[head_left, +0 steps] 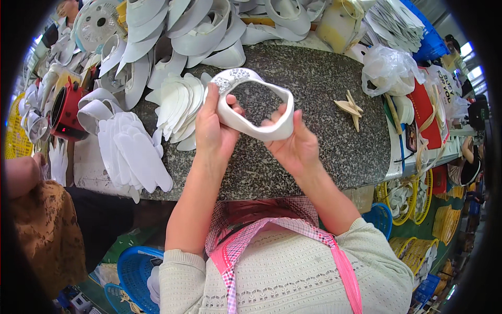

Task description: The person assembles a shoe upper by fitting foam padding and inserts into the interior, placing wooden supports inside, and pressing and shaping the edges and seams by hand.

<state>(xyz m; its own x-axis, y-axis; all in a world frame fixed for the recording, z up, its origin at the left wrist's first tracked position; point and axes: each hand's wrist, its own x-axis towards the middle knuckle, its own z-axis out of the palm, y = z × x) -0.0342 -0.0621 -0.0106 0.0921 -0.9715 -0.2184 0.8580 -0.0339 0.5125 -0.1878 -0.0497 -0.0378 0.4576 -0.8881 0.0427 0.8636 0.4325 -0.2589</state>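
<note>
Above the speckled stone slab [334,152] I hold up a white shoe upper [248,127], its opening facing me. Silvery sparkling ornaments sit on its far left part. My left hand [215,128] grips the left side, thumb on the near face and fingertips curled inside the opening. On the lower right edge, my right hand [297,141] pinches the upper, with the thumb outside and the fingers within the opening. Just left of my left hand lies a fanned stack of white sole-shaped pieces [178,104]. Several beige strips [350,109] rest to the right.
Piles of white shoe uppers [204,34] fill the far side. More white insole-shaped pieces [133,152] lie at the slab's left edge, near a red round device [65,111] and a fan [99,25]. A clear plastic bag [389,69] sits at right. A person's sleeve [47,235] is at left.
</note>
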